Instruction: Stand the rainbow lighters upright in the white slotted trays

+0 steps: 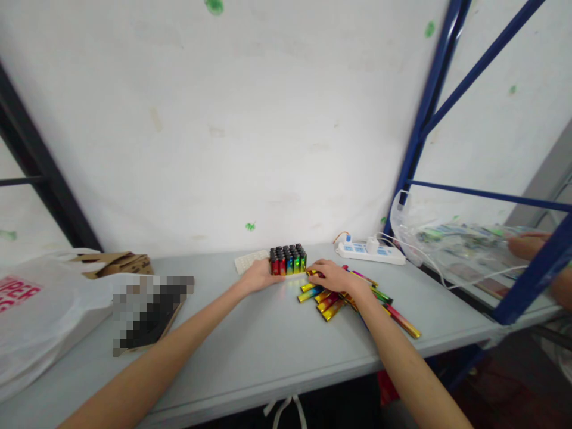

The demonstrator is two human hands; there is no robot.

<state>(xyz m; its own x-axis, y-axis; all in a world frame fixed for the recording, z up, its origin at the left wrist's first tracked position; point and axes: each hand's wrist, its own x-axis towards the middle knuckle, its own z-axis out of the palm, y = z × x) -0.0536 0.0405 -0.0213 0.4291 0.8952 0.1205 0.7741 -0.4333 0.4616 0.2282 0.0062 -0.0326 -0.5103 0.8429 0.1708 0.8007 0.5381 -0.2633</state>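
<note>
A block of shiny coloured tubes with black tops [289,262] stands upright in close rows in a low white tray [295,274] near the wall. My left hand [260,276] is closed on the tray's left end, thumb along the front and fingers partly hidden behind. On the right, a loose pile of long metallic tubes [331,304] in gold, red, green and blue lies on the tabletop. My right hand [329,276] is over the pile's far left part, its fingers curled around a gold tube [314,273] close to the tray's right end.
Behind my left hand lies a pale tray with small holes [245,262]. A white power strip [370,252] with cables sits at the back right. A plastic bag [49,316], cardboard [118,264] and a blurred dark object [154,316] are left. A blue metal frame [417,143] rises right.
</note>
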